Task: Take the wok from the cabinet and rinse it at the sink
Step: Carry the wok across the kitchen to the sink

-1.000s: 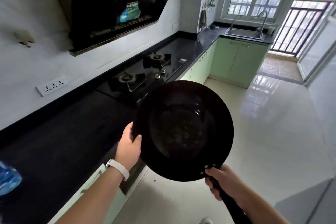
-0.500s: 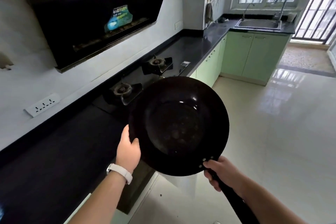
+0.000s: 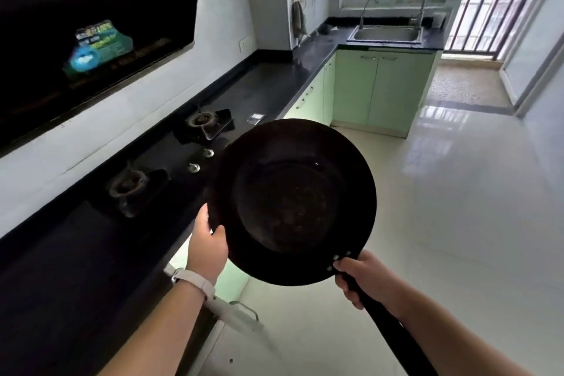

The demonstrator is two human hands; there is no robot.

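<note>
A round black wok (image 3: 290, 201) is held in front of me, above the floor beside the counter, its inside facing up. My left hand (image 3: 206, 244) grips its left rim, thumb over the edge. My right hand (image 3: 363, 276) is closed around the long black handle just below the rivets. The steel sink (image 3: 386, 34) with two tall taps sits far ahead in the corner counter under the window, well away from the wok.
A black counter (image 3: 274, 76) runs along the left with a two-burner gas hob (image 3: 171, 156) and a range hood (image 3: 91, 24) above. Pale green cabinets (image 3: 381, 88) stand under the counter and sink. A cabinet door (image 3: 235, 314) hangs open below my left wrist. Glossy floor (image 3: 457, 207) lies to the right.
I have moved forward along the counter carrying the wok; the hob and sink appear closer and larger. Both hands keep the same grip.
</note>
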